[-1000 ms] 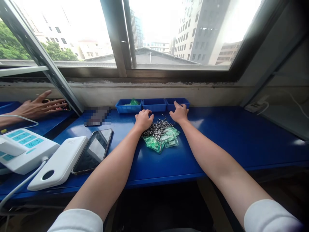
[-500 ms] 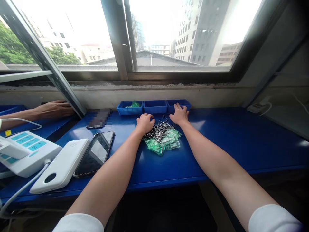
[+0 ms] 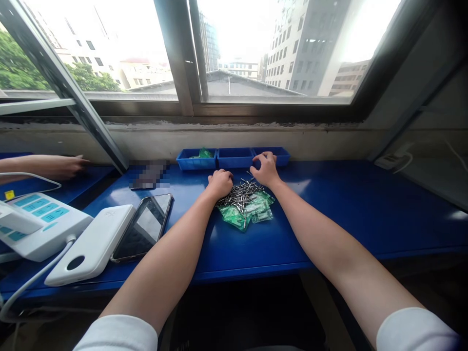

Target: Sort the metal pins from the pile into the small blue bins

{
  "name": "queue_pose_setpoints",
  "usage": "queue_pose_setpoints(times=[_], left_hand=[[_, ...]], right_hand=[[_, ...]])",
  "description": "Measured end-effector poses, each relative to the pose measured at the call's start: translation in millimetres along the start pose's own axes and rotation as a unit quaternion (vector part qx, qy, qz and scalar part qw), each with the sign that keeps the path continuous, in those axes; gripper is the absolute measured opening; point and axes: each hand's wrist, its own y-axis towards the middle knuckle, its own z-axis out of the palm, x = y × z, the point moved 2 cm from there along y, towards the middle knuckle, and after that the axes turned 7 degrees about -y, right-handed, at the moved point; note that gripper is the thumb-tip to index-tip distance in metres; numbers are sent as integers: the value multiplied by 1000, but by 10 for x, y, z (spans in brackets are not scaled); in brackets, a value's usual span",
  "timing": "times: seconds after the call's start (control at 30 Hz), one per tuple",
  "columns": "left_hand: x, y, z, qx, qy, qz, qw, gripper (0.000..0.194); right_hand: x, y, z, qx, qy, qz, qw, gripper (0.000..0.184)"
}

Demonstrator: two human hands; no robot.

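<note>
A heap of small metal pins (image 3: 242, 194) lies on green-printed clear plastic bags (image 3: 234, 217) on the blue table. My left hand (image 3: 220, 185) rests at the heap's left far edge, its fingers curled in and down; anything in them is hidden. Just past the heap's right far side is my right hand (image 3: 266, 169), raised in front of the bins, thumb and forefinger bent and apart with nothing visible between them. Behind the hands stand joined blue bins: a left bin (image 3: 195, 164) with green bags inside, a middle bin (image 3: 235, 162) and a right bin (image 3: 281, 158) partly covered by my right hand.
To the left lie a smartphone (image 3: 144, 226), a white power bank (image 3: 91, 243), a white power strip (image 3: 47, 224) with a cable, and a blurred-out dark item (image 3: 148, 175). A co-worker's hand (image 3: 62, 165) shows beyond the metal shelf post (image 3: 97, 129). A window runs behind.
My right hand has drawn back and left from over the right bin, its fingers bending towards the thumb. My left hand has barely moved. The co-worker's hand has shifted left and is blurred.
</note>
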Motion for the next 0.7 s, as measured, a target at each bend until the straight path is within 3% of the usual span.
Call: queue_pose_setpoints(times=[0.3,0.5,0.7], left_hand=[[-15,4,-13,-3,-21,10,1000,37],[-14,17,-20,-3,-30,15,999,35],[-4,23,-2,-7,-25,27,999,35]], right_hand=[[161,-88,141,210,28,-72,975,42],[250,-122,128,227,59,-137,962,22],[258,-128,104,239,125,-123,955,10]])
